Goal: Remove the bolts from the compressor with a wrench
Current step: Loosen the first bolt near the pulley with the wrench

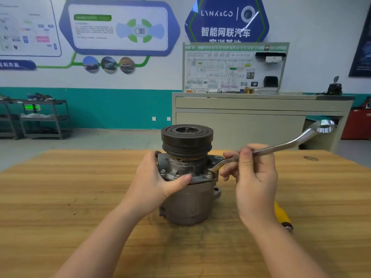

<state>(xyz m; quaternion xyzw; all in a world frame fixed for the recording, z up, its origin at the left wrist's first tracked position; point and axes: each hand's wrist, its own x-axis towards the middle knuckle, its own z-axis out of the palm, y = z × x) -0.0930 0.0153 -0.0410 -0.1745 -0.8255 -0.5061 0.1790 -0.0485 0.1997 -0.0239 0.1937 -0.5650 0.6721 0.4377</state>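
- I see the grey cast-metal compressor (186, 199) standing upright near the middle of the pale wooden tabletop (80, 197), its dark grooved pulley (187, 140) on top.
- My left hand (154, 177) wraps the compressor's left side just under the pulley; the thumb lies across the front of the flange, and the fingers curl round the back, out of my sight.
- My right hand (254, 177) pinches the shank of the long, bent, silver ring wrench (281, 146) between thumb and curled fingers, just right of the compressor.
- The wrench's lower end sits over a bolt (209, 173) on the flange's front right corner; its free ring end (325, 126) rises up and to the right, clear of the table.
- Two more small bolt heads (163, 171) show on the flange's front left, beside my left thumb.
- A yellow-handled tool (283, 216) lies on the tabletop behind my right wrist, partly hidden; I can't tell what kind it is.
- Beyond the table stands a beige cabinet (241, 115) carrying a wiring-diagram board (233, 68).
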